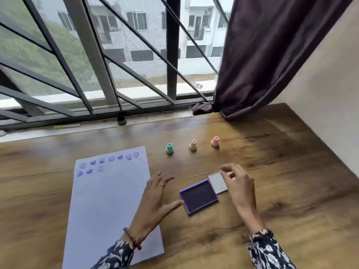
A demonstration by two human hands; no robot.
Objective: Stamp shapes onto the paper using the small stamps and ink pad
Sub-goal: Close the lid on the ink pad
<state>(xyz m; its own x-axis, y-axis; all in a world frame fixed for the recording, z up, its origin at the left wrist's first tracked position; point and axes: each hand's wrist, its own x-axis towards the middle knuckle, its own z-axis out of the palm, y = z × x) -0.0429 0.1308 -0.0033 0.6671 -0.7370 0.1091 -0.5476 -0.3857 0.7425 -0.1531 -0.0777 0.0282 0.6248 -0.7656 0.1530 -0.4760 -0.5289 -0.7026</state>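
While both hands hover low over the wooden table [272,191], the purple ink pad [199,199] lies open between them, its dark inked face up and its grey-lined lid [217,183] swung out at the pad's 1 o'clock corner. The left hand [155,199] is spread wide and empty, fingers fanned, with a ring on one finger and a beaded bracelet [132,238] at the wrist; its thumb tip reaches the pad's 9 o'clock edge, though actual contact cannot be told. The right hand [240,184] is at the pad's 3 o'clock side, fingers curled and narrowed in a pinch at the far edge of the lid; whether it truly grips the lid is unclear through the blur.

At 9 o'clock from the pad lies the pale lilac paper [108,200], tilted slightly, its near end under the left forearm. Along its far edge runs a row of purple stamped smiley faces and hearts [111,159], with a shorter second row beneath at the left.

Beyond the pad, towards 12 o'clock, three small stamps stand upright in a row, well apart: a green stamp [169,148], a beige stamp [193,145], and a pink stamp [215,141]. At 1 o'clock a dark curtain [262,61] hangs down to the table beside the barred window [116,55].
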